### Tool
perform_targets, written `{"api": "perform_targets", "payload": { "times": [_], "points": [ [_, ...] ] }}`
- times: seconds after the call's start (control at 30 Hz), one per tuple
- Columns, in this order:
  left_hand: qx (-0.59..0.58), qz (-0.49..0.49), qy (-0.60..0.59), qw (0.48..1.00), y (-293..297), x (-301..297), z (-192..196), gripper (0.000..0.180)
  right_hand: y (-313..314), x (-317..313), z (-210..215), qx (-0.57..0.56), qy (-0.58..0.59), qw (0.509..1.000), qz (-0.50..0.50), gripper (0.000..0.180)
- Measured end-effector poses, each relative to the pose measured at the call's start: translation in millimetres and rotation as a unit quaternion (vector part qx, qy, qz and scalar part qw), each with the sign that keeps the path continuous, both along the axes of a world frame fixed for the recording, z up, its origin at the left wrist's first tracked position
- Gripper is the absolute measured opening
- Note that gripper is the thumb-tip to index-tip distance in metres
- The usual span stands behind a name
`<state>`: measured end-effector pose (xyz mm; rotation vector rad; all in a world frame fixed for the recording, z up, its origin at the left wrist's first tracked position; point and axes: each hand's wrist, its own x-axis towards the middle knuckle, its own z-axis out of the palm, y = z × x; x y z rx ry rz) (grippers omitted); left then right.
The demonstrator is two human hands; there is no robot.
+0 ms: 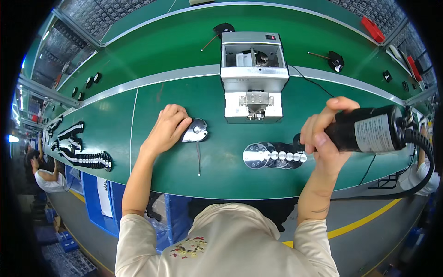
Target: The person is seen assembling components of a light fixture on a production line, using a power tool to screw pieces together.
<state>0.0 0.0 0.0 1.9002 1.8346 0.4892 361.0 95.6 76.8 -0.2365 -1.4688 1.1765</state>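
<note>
My left hand (168, 129) rests on a small round metal part (195, 130) with a thin wire trailing toward me, holding it on the green bench (152, 97). My right hand (325, 138) grips a black electric screwdriver (369, 130) with a cable running off to the right, held sideways above the bench. Just left of that hand lies an overlapping row of shiny metal discs (270, 155). A grey screw feeder box (253, 74) stands behind, between my hands.
Rows of small black parts (80, 152) lie at the far left of the bench. More black parts with wires (336, 61) sit on the far belt. A red object (373, 28) is at the back right. Other workers sit far left and right.
</note>
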Motion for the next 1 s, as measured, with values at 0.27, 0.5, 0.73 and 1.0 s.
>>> {"api": "perform_targets", "payload": {
  "times": [0.27, 0.5, 0.73, 1.0],
  "points": [
    [0.081, -0.101, -0.070, 0.989, -20, 39, 24, 0.027, -2, 0, 3, -0.029, 0.041, 0.998, -0.034, 0.047],
    [0.204, -0.130, -0.171, 0.955, -31, 126, 3, 0.022, -6, -2, 1, -0.028, 0.022, 0.999, -0.009, 0.048],
    [0.227, -0.171, -0.175, 0.943, -18, 160, -11, 0.023, -6, -2, -1, -0.015, 0.017, 1.000, 0.003, 0.048],
    [0.226, -0.213, -0.082, 0.947, -13, 158, -3, 0.026, -4, 4, -4, 0.001, -0.006, 1.000, 0.001, 0.049]
  ]
}}
